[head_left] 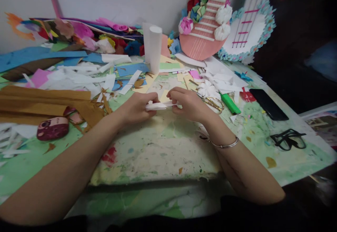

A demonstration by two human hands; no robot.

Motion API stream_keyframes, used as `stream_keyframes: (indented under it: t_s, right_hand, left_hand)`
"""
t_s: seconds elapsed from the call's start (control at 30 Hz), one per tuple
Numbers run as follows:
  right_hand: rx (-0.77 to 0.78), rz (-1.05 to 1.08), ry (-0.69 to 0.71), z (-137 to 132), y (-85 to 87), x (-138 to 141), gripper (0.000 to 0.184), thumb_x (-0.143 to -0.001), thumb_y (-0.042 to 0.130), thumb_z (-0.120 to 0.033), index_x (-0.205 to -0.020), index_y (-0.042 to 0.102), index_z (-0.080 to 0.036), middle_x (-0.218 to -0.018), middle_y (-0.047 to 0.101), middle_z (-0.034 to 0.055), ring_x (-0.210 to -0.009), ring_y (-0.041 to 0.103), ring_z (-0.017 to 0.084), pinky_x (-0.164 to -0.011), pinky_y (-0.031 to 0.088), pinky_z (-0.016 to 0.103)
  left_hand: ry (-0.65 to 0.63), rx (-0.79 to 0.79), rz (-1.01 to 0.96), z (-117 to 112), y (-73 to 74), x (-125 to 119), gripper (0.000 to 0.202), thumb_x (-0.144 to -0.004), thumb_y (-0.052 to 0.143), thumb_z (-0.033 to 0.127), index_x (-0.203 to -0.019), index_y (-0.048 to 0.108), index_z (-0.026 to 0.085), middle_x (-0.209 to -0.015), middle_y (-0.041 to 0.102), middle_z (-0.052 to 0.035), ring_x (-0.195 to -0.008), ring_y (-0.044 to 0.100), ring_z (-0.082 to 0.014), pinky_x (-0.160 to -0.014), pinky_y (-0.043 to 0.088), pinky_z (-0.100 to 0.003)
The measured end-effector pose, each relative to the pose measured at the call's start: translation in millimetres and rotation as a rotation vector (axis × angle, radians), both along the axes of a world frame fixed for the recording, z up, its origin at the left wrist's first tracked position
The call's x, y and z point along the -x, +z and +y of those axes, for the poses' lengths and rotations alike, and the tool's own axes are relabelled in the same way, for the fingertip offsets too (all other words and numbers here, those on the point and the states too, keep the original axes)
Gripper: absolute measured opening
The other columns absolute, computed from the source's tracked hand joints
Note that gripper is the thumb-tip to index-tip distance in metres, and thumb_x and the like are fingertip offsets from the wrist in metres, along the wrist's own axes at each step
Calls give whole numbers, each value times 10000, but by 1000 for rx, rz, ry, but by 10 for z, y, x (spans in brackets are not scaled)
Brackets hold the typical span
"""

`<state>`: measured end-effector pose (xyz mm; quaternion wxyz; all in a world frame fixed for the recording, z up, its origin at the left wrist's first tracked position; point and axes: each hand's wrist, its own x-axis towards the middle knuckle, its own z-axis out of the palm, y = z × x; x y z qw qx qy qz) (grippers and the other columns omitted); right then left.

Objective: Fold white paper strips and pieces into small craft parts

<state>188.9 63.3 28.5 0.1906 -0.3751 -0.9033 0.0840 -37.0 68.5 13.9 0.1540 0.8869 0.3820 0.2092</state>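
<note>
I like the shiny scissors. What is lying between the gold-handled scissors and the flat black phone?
In the head view, a green marker-like stick lies between the gold-handled scissors and the flat black phone, along with a red paper scrap beside the phone.

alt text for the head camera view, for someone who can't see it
Two bare hands, left hand and right hand, pinch a folded strip of white paper between them over a paint-stained table. Paper scraps, scissors, a green marker, a phone and black glasses lie around.
</note>
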Motion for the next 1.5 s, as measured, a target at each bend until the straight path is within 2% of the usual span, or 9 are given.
stream_keyframes:
  t_s: [0.17,0.37,0.5,0.67,0.83,1.07,1.2,1.37,1.5]
  right_hand:
    - [-29,-1,-28,-24,32,13,150,-752,449,-58,-803,459,-199,-1064,606,102,-899,546,182,-734,359,294]
    - [-38,79,-27,9,63,-12,157,-742,490,-62,-751,435,-209,-982,643,80,-887,576,181,-793,382,313]
    - [7,185,-32,37,62,-56,110,-765,525,-105,-743,486,-205,-921,661,61,-816,580,161,-752,406,292]
    - [48,311,-13,31,54,-78,76,-776,574,-137,-802,541,-201,-986,681,47,-836,593,146,-753,426,278]
    - [48,435,-13,50,37,-67,231,-753,615,-127,-968,606,-211,-981,684,27,-788,594,139,-718,451,280]
    - [50,517,-6,91,-7,-71,139,-757,632,-140,-840,713,-216,-952,720,36,-813,650,150,-730,497,300]
    - [69,587,-30,108,-12,-87,140,-745,669,-153,-833,747,-228,-918,729,40,-810,664,160,-749,517,325]
    - [-28,633,44,109,0,-80,133,-779,674,-178,-835,774,-247,-909,728,48,-835,678,170,-778,541,344]
    - [-117,589,96,92,1,-68,174,-814,649,-172,-872,774,-278,-925,724,29,-850,678,160,-790,547,339]
  left_hand:
    - [-6,-95,-44,21,2,12,62,-729,522,202,-780,551,182,-670,575,15,-584,486,-122,-581,341,-245]
    - [-53,-239,-81,77,-17,24,67,-785,511,229,-744,534,180,-775,595,-43,-737,548,-168,-667,407,-272]
    - [-12,-276,-106,82,-2,45,121,-820,541,282,-757,556,180,-826,628,-46,-764,571,-165,-692,433,-267]
    - [25,-306,-144,74,8,69,133,-836,552,285,-765,579,175,-843,650,-42,-773,593,-158,-694,435,-252]
    - [34,-349,-234,57,30,61,159,-830,569,293,-735,595,167,-834,653,-50,-735,592,-149,-665,436,-242]
    - [17,-440,-327,67,33,73,103,-801,612,213,-719,609,151,-793,641,-51,-743,618,-155,-658,450,-242]
    - [16,-417,-383,73,45,71,58,-786,636,195,-747,632,152,-792,654,-52,-782,638,-174,-704,481,-265]
    - [-31,-264,-373,44,56,70,214,-774,678,245,-971,690,164,-1068,707,-100,-1006,659,-220,-882,500,-314]
    - [-69,-168,-306,53,28,83,223,-793,663,270,-989,719,179,-1081,722,-85,-957,679,-194,-833,506,-274]
